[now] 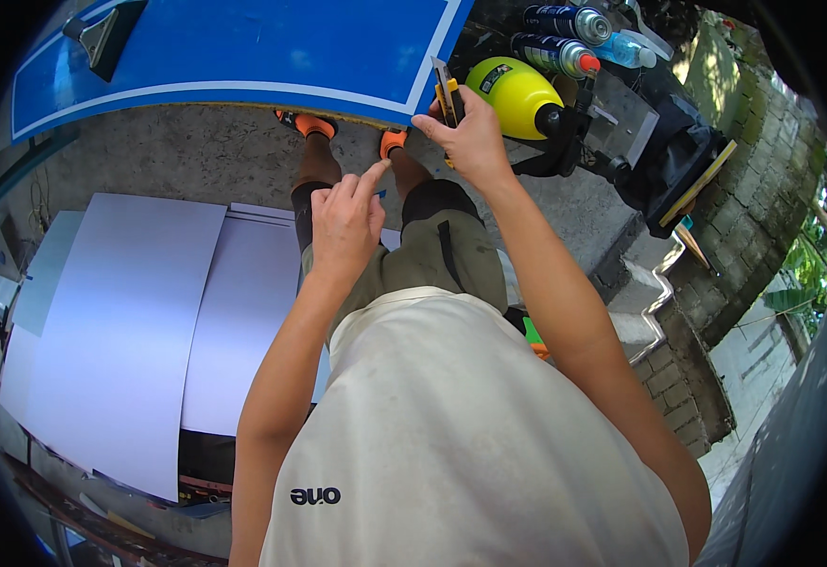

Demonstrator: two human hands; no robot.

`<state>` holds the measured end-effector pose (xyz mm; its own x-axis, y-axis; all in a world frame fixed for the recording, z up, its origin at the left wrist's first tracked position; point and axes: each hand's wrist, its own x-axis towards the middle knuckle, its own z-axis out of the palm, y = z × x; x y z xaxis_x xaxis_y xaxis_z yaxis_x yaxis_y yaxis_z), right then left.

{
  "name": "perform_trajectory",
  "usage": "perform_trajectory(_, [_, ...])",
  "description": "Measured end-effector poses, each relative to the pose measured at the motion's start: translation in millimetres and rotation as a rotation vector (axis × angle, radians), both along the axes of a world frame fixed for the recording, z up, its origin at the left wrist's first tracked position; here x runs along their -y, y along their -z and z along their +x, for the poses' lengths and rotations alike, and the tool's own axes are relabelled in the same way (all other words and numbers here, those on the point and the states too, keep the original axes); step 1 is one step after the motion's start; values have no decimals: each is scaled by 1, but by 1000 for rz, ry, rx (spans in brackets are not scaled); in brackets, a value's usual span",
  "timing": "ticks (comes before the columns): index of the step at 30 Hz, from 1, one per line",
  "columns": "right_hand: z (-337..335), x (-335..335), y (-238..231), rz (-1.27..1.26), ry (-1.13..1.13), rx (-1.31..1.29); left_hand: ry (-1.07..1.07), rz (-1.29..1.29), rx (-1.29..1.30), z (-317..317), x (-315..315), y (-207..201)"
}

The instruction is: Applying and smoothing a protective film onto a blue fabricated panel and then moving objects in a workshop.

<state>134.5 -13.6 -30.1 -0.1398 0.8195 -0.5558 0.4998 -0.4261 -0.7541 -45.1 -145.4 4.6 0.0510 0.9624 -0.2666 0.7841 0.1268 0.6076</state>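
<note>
Currently right hand [475, 137] raised at near-right corner of blue table [243, 57], forearm angled up and leftward, fingers closed round utility knife [448, 100]. Knife slim, yellow and black, blade exposed, pointing up with slight left tilt; body just off table's right edge, blade tip overlapping that edge in view. Left hand [345, 219] short of near edge, index extended, other fingers loosely curled; can't tell if holding anything.
</note>
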Motion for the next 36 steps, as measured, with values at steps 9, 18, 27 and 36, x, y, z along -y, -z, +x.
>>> perform_trajectory(9, [-2,-3,-12,-277,302,-212,-213,-177,128,-16,28,-9])
perform_trajectory(18, [-3,6,11,-70,192,-104,-313,-221,132,-22,28,-19])
perform_trajectory(27, [-2,1,-3,-162,264,-222,-346,-198,148,-24,29,-22])
perform_trajectory(36, [-6,-1,-4,-238,285,-194,-405,-230,192,-27,33,-24])
